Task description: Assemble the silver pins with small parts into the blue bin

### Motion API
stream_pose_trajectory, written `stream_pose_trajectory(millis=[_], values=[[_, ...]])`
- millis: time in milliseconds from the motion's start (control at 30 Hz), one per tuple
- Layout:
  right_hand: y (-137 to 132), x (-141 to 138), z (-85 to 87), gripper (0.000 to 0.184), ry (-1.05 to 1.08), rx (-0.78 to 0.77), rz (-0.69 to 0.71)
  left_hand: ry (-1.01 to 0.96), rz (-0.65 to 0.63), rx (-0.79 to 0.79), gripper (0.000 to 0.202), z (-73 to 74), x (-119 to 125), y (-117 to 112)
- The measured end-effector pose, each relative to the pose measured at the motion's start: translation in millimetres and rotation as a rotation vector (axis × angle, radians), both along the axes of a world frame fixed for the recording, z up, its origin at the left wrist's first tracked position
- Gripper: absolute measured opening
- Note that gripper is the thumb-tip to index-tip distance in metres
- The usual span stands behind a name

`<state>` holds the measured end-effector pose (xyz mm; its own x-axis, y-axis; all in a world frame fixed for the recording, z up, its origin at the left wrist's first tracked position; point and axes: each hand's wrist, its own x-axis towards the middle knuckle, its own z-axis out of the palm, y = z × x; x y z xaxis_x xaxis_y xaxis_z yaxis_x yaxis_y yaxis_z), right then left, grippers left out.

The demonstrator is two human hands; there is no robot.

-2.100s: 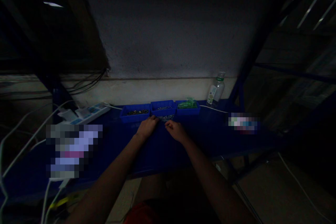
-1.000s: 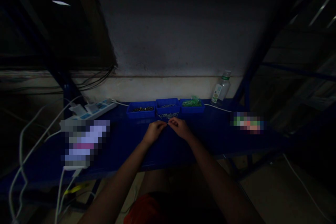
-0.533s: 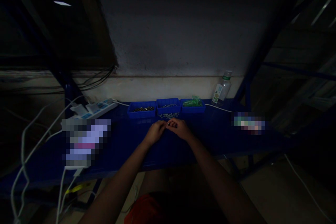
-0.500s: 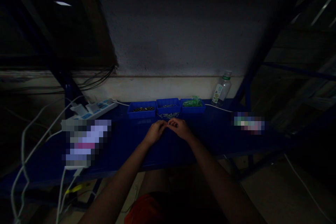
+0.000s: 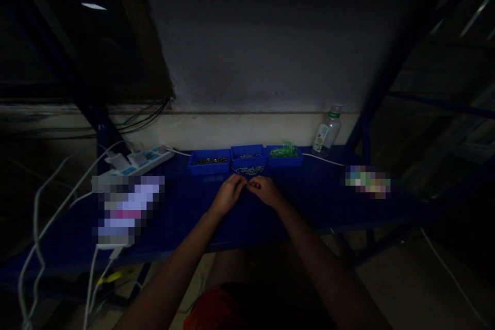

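Blue bench top (image 5: 185, 216), very dim light

- Left hand (image 5: 229, 195): fingers curled in, tips drawn together toward the midline, knuckles up. Not spread.
- Right hand (image 5: 265, 192): same posture mirrored, tips drawn together and pointing left.
- Fingertips of the two hands meet. A tiny pale glint sits between them, read as a small piece (image 5: 247, 182) pinched from both sides. Too small and dark to tell its shape or long axis, or which hand bears more of the hold.
- Key relation: the small piece lies inward of each hand, to the right of the left knuckles and to the left of the right ones, held just above the bench. Neither hand is nearer, since they share it at the centre.
- Just beyond the fingertips, toward the wall: a scatter of pale bits (image 5: 249, 170) on the bench, in front of the middle tray (image 5: 248, 150).
- Three blue trays stand in a row, touching: left tray (image 5: 209, 166) with dark, brassy bits, the middle one with greyish bits, right tray (image 5: 285, 162) with green bits.
- Further out: a clear bottle (image 5: 327, 131) upright at the wall, right of the trays; a white power strip (image 5: 139, 161) to the left, with white cables (image 5: 36, 216) trailing off the bench edge.
- Grey wall (image 5: 263, 62) behind, dark shelving either side
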<state>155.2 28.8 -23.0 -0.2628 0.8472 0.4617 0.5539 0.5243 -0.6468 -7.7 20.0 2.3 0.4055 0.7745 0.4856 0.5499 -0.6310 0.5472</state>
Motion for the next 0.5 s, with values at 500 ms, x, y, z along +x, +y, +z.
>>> stream_pose_trajectory(millis=[500], values=[[3.3, -0.9, -0.7, 0.027, 0.166, -0.082, -0.032, 0.008, 0.058, -0.057, 0.023, -5.5, -5.0, 15.2]])
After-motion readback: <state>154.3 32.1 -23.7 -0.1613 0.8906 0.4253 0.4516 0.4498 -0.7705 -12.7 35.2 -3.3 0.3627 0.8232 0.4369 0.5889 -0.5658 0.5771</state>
